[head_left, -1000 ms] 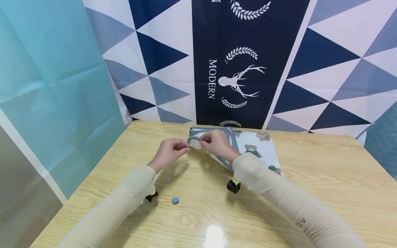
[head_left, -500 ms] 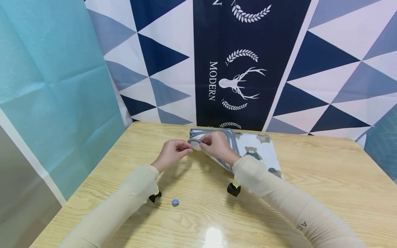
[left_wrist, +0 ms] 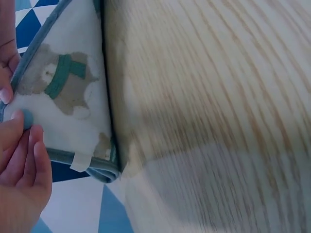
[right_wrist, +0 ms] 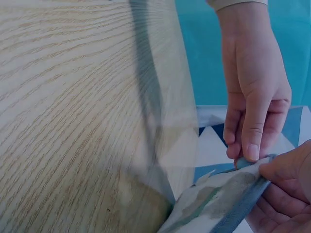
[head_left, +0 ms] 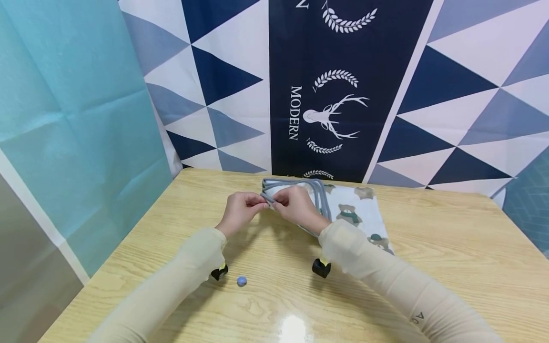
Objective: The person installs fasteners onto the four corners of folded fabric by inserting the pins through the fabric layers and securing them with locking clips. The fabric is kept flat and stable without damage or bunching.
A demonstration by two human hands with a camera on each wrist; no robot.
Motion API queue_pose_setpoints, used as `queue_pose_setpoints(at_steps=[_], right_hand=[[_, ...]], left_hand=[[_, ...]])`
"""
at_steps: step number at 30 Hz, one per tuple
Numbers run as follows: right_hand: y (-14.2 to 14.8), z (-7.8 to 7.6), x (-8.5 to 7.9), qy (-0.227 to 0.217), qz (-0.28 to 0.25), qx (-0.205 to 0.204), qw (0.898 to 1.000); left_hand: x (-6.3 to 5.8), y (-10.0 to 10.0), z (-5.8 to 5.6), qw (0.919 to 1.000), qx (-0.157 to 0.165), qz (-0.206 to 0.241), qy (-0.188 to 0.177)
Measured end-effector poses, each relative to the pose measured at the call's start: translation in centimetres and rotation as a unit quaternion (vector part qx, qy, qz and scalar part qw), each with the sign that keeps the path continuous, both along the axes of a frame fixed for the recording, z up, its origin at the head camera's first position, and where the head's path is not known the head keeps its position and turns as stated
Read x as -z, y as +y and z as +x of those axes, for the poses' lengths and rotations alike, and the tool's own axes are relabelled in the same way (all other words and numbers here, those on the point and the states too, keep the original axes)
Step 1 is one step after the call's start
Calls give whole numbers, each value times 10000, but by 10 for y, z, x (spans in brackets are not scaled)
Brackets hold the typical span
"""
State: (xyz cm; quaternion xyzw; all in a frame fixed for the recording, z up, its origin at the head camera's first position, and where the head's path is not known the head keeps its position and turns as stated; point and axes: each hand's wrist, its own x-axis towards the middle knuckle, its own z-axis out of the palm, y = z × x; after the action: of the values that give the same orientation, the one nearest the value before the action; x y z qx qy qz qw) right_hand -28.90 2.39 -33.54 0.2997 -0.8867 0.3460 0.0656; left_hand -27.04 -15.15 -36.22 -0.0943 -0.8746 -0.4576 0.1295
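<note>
A folded white blanket with bear prints and grey edging lies at the far side of the table. My right hand pinches its edging near the left corner, thumb on top in the right wrist view. Close beside it, my left hand holds a small blue round piece between thumb and fingers, against the blanket's white face. That same piece shows only partly beneath the left thumb in the right wrist view. A white tag sticks out from the blanket's edging. The left fingertips' far side is hidden.
Another small blue round piece lies on the wooden table, nearer me. Behind the table hangs a patterned curtain, with a teal cloth along the left. A black wrist camera hangs under the right sleeve.
My left hand has moved slightly right, up to the blanket corner and the right hand. The raised loop of grey edging has come down between the hands. The right hand keeps its pinch.
</note>
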Motion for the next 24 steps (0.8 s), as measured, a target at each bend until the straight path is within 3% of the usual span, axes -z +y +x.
queue_pose_setpoints(at_steps=[5, 9, 14, 17, 21, 24], right_hand=[[0, -1, -1, -57, 32, -55, 10000], [1, 0, 1, -108, 43, -160, 9998], [5, 5, 3, -236, 36, -121, 9996], [3, 8, 3, -114, 35, -120, 9999], [-3, 14, 1, 421, 105, -160, 9989], [-10, 26, 2, 890, 221, -426, 9949]], left_hand=[[1, -2, -1, 9974, -360, -242, 569], [6, -4, -4, 9933, -53, -598, 989], [12, -4, -5, 9896, 617, -826, 999], [12, -6, -5, 9903, 632, -785, 958], [10, -10, -5, 9922, 535, -703, 876], [9, -13, -5, 9926, 527, -670, 863]])
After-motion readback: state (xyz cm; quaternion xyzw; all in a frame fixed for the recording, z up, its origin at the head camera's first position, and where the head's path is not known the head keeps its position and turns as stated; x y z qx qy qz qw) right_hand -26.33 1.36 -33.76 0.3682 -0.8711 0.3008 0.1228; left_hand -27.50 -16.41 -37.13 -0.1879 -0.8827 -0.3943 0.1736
